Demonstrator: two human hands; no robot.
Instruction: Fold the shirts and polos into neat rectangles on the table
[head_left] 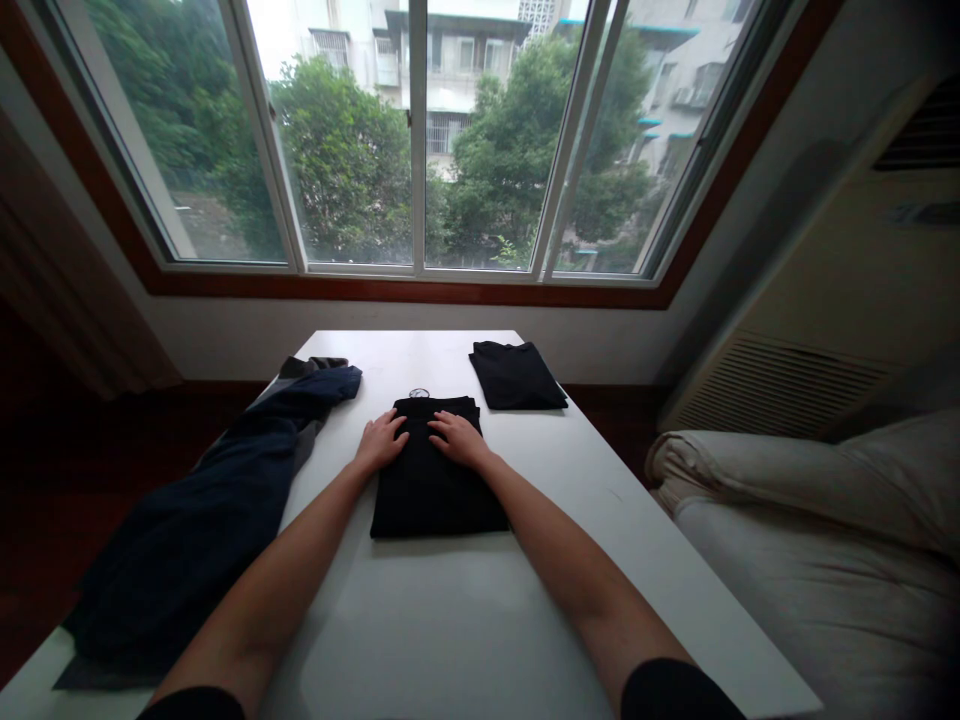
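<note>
A black garment [439, 490], folded into a neat rectangle, lies flat on the white table [420, 620] in front of me. A thin drawstring loop [419, 393] sticks out past its far edge. My left hand [382, 440] rests on its upper left side, fingers stretched out and palm down. On the upper right part lies my right hand [459, 438], also flat with its fingers spread. Neither hand grips the cloth.
Another folded black garment [517, 375] lies at the table's far right. Dark blue clothes [202, 520] are heaped along the left edge. Beyond the table is a window [416, 150]; to the right are a pale sofa [810, 540] and a floor-standing air conditioner [825, 270].
</note>
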